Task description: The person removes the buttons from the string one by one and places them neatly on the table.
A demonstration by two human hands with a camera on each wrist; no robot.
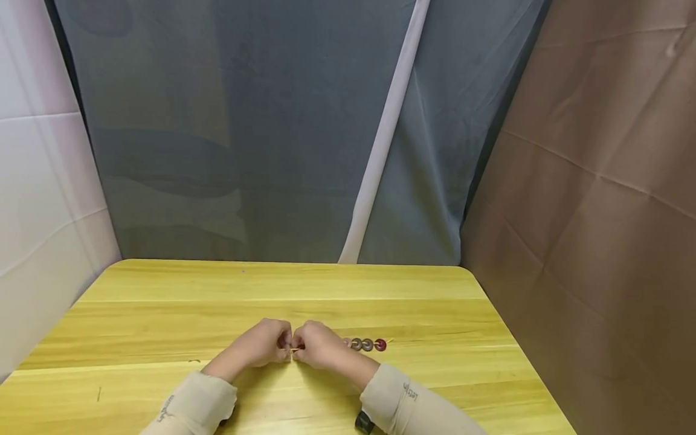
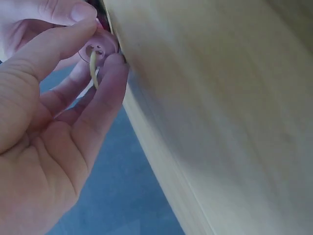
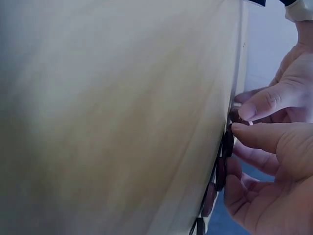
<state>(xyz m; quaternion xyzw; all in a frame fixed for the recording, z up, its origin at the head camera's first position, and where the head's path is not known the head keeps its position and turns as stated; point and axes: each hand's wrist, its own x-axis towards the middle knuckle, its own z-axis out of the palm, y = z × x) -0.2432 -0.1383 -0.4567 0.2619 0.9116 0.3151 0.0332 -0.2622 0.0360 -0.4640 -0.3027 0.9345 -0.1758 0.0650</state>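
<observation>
Over the table's middle my left hand [image 1: 266, 343] and right hand [image 1: 321, 345] meet at their fingertips. The left thumb and fingers pinch a round pink button [image 2: 107, 45] with small holes. A pale yellow cord [image 2: 93, 71] comes out through one hole. My right hand pinches the strung buttons [image 3: 227, 142] close beside the left fingertips, which partly hide the exact spot. To the right of the right hand, more threaded buttons [image 1: 367, 344], brownish and dark red, lie in a row, ending in a short yellow cord tail [image 1: 389, 340].
The yellow wood-grain table [image 1: 261, 284] has a grey curtain [image 1: 293, 151] behind it, a white cloth [image 1: 49, 181] on the left and a brown cloth [image 1: 592, 199] on the right. Beneath the right sleeve sits a black object [image 1: 364, 422].
</observation>
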